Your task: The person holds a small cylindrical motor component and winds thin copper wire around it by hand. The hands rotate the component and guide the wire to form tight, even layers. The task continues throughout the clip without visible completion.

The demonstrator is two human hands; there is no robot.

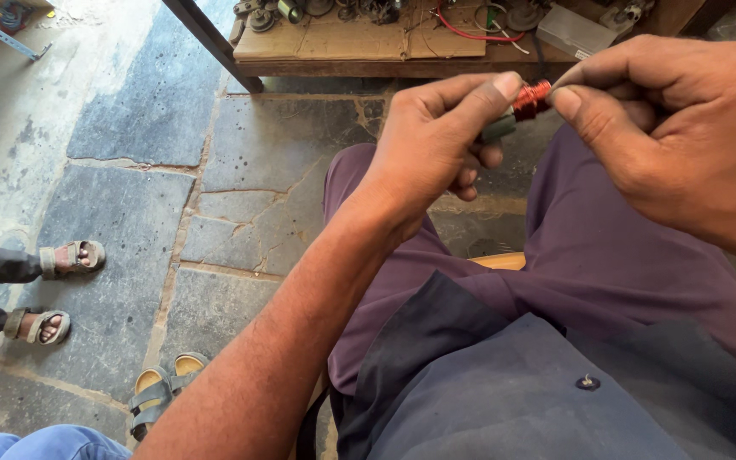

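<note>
Currently: my left hand (436, 140) and right hand (675, 136) both pinch one small red wire coil (531, 99), below the cluttered workbench (368, 47).

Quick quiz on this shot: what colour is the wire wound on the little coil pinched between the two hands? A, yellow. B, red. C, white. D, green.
B: the small coil held between the left hand and the right hand shows shiny red windings, with a grey-green end piece poking out toward the left thumb.
</note>
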